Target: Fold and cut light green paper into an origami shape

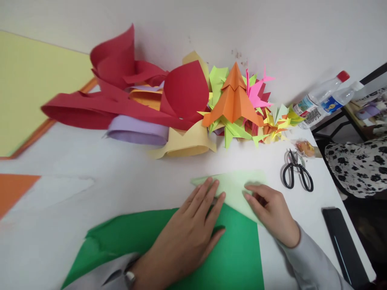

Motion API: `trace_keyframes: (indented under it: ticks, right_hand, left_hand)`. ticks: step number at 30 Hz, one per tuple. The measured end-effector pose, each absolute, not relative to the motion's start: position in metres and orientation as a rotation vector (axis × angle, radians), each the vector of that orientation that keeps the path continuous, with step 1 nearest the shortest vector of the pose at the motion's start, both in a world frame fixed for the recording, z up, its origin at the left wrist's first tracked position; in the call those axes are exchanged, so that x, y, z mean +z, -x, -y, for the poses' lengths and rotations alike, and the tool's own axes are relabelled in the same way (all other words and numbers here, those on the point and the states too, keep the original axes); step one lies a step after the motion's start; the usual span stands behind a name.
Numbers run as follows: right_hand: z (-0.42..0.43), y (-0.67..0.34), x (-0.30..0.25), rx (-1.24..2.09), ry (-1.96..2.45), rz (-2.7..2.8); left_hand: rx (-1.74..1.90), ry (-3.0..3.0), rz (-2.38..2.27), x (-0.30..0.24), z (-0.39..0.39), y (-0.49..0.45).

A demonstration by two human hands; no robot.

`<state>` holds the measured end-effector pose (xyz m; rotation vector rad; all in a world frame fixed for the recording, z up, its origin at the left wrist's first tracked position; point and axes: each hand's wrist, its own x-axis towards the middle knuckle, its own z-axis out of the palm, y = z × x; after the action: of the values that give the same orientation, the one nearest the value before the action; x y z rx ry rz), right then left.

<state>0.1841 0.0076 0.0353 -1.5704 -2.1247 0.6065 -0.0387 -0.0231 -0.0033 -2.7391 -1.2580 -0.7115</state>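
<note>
A pale green folded sheet lies on the white table, partly over a larger dark green sheet. My left hand lies flat, fingers stretched out, with its fingertips pressing the pale sheet's left part. My right hand rests at the sheet's right side, its fingers curled and pressing on the paper's fold.
A heap of curled red, purple and cream paper strips and several folded paper shapes sit along the wall. Black scissors, a dark phone and two plastic bottles are at the right. An orange sheet lies at the left edge.
</note>
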Motion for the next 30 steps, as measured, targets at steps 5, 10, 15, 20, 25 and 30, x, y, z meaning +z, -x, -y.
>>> trace_keyframes:
  ticks: [5,10,15,20,25,30]
  right_hand:
    - [-0.027,-0.190,0.046,0.581,1.513,2.335]
    - [-0.049,-0.206,0.032,0.360,1.343,2.293]
    - [-0.052,-0.208,0.019,0.364,1.168,2.261]
    - [-0.051,-0.206,0.019,0.297,1.139,2.353]
    - [-0.051,-0.207,0.017,0.270,1.138,2.361]
    - [-0.050,-0.207,0.017,0.236,1.141,2.385]
  left_hand:
    - [-0.628,2.768,1.255,0.001,0.019,0.040]
    - [-0.630,2.771,1.250,0.001,0.020,0.038]
    - [-0.647,2.825,1.257,0.002,0.014,0.038]
    - [-0.596,2.889,1.127,0.006,0.006,0.040]
    - [-0.607,2.874,1.161,0.007,0.007,0.039]
    - [-0.552,2.907,1.121,0.007,0.005,0.042]
